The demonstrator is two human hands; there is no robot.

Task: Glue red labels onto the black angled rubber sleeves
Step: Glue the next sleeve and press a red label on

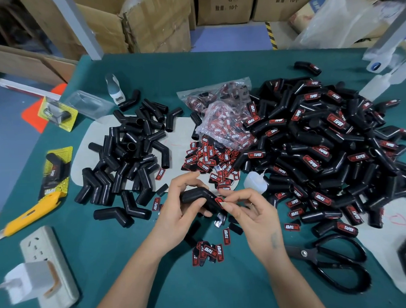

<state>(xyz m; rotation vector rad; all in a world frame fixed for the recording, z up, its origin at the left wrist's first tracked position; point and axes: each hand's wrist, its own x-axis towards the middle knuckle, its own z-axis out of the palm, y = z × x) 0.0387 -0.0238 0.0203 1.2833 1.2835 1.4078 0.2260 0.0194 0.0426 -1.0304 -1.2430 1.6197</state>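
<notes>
My left hand [176, 207] grips a black angled rubber sleeve [195, 195] above the green table. My right hand [250, 209] pinches a red label [220, 202] with thumb and forefinger and holds it against the sleeve's right end. A pile of plain black sleeves [128, 156] lies at the left. At the right is a big heap of sleeves bearing red labels [324, 149]. Loose red labels [205, 160] lie in the middle, and a few more labels [207, 251] sit near my wrists. A small white glue bottle [255, 182] lies beside the heap.
A plastic bag of labels [221, 116] lies behind the loose ones. Black scissors [334, 262] rest at the lower right. A yellow utility knife [27, 215], a power strip [47, 270] with a charger, and packaged sleeves [57, 170] sit at the left. Cardboard boxes [146, 22] stand behind the table.
</notes>
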